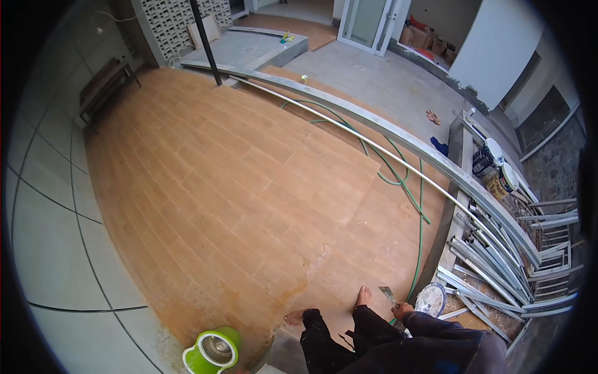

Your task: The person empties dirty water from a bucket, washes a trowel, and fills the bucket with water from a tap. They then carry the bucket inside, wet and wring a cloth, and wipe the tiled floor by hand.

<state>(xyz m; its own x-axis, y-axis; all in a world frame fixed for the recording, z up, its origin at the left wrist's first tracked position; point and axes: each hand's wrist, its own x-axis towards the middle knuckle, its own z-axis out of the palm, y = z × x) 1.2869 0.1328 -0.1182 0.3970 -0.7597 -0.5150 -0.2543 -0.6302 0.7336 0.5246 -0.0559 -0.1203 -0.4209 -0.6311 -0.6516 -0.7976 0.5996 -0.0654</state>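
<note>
My right hand (403, 310) is closed around the handle of a putty knife (387, 293), beside my right leg. Its flat metal blade points up and away from my body, over the tiled floor (249, 181). Close to the right of that hand stands a bucket (431, 299) with a whitish, smeared top. My left hand is out of view. Both of my bare feet rest on the wood-look tiles.
A lime-green spin mop bucket (217, 348) stands at lower left. Behind the low curb (398, 146) lie piled metal profiles (486, 262) and paint pails (488, 156). A green hose (421, 218) and a long white pipe (349, 126) run along the right. A bench (103, 84) is far left.
</note>
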